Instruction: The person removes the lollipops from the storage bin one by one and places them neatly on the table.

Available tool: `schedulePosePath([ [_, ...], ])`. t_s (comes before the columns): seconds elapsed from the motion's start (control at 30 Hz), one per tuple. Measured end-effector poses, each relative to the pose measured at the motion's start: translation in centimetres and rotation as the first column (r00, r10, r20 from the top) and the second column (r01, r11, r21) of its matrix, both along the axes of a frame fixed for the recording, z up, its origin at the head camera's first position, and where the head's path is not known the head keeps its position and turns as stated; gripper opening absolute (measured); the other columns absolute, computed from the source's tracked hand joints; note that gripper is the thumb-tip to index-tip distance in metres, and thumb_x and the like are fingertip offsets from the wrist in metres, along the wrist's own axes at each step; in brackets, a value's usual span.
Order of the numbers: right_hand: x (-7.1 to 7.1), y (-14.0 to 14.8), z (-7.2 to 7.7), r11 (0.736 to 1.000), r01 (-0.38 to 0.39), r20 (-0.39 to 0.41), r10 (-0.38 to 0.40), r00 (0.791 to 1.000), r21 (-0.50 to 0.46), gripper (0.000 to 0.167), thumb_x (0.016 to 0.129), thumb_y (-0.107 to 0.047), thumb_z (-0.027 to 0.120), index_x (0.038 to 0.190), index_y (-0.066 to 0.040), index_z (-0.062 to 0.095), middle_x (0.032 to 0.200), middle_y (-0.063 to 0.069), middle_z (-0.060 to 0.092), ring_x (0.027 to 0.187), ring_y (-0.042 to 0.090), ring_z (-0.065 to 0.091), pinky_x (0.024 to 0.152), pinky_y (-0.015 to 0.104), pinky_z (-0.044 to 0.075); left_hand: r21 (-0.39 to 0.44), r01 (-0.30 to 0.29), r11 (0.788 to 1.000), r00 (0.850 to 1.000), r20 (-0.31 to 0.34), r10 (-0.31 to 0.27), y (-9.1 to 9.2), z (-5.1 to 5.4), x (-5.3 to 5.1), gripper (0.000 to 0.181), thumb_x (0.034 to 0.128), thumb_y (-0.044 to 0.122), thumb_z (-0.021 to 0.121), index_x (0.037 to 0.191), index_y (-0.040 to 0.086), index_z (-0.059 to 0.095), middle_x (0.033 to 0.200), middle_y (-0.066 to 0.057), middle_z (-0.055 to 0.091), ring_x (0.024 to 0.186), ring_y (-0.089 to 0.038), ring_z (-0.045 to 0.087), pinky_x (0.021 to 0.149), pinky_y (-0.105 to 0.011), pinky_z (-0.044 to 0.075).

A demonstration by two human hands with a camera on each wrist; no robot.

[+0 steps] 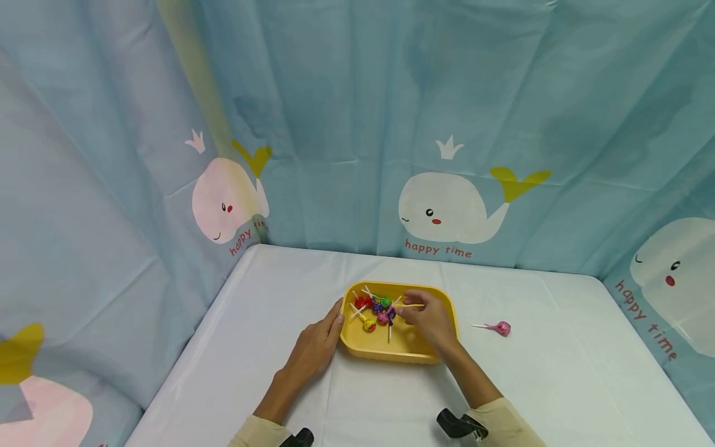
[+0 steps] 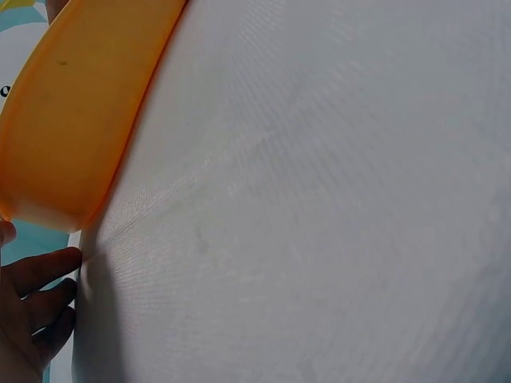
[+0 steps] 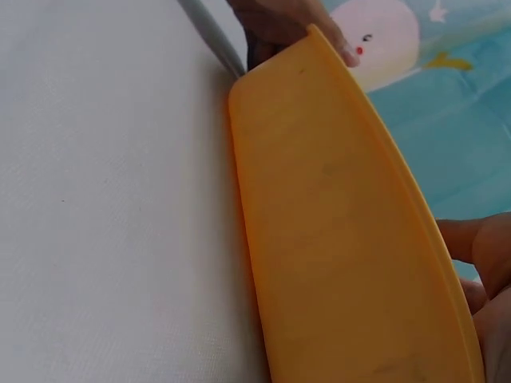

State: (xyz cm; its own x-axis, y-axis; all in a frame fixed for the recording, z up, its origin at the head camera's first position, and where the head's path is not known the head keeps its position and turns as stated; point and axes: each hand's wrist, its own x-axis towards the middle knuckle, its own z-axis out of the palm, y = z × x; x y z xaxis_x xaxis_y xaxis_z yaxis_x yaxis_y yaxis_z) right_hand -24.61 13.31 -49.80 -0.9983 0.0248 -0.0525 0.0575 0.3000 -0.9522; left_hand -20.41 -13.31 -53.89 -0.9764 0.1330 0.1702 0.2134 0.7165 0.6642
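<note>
Sleeve [image 1: 505, 423] foremost; lollipops [image 1: 377, 308] beside right grip [image 1: 430, 318].

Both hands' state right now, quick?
Left hand: open, resting against the yellow tray.
Right hand: at the lollipops inside; can't tell whether it's pinching one.

- the tray [image 1: 410, 341] is plain yellow
- lollipops [image 1: 369, 325] in it are red, yellow, green, pink, purple
- the desk [image 1: 558, 372] is white
- the curtain [image 1: 352, 93] is blue with white whales [image 1: 447, 208]
</note>
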Motion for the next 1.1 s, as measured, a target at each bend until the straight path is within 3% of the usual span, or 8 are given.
schedulePosePath([
  [0.33,-0.6,-0.4,-0.5,0.999,-0.034,0.009,0.034,0.999,0.013,0.045,0.092,-0.006,0.082,0.134,0.005,0.068,0.116,0.019,0.071,0.090,0.026,0.075,0.080,0.036,0.065,0.000,-0.008,1.000,0.999,0.040,0.008,0.1,-0.1,0.1,0.055,0.1156,0.047,0.038,0.167,0.027,0.036,0.155,-0.007,0.059,0.135,-0.030,0.063,0.113,-0.053,0.050],
  [0.67,-1.3,-0.8,-0.8,0.993,-0.053,0.019,0.051,0.999,0.105,0.043,0.089,-0.006,0.084,0.129,0.003,0.070,0.111,0.016,0.073,0.087,0.022,0.071,0.074,0.031,0.062,-0.014,-0.005,1.000,1.000,-0.009,0.004,0.1,0.1,0.0,0.055,0.1158,0.047,0.037,0.166,0.024,0.038,0.150,-0.009,0.063,0.127,-0.031,0.068,0.108,-0.053,0.053],
  [0.9,-1.4,-1.2,-0.8,0.992,-0.075,0.058,0.070,0.996,0.097,0.036,0.088,0.001,0.081,0.123,0.004,0.070,0.112,0.019,0.070,0.082,0.021,0.065,0.070,0.032,0.061,-0.018,-0.010,1.000,1.000,-0.007,0.009,0.1,-0.1,0.0,0.058,0.1151,0.052,0.033,0.167,0.026,0.038,0.151,-0.009,0.062,0.130,-0.031,0.066,0.109,-0.052,0.053],
  [1.1,-1.5,-1.5,-1.2,0.982,-0.096,0.042,0.090,0.995,0.164,0.029,0.088,0.002,0.082,0.116,0.002,0.072,0.109,0.017,0.072,0.081,0.021,0.064,0.068,0.030,0.059,-0.010,-0.013,1.000,1.000,0.001,0.013,0.1,-0.1,0.1,0.056,0.1156,0.049,0.036,0.167,0.026,0.038,0.151,-0.007,0.062,0.131,-0.030,0.066,0.110,-0.051,0.052],
])
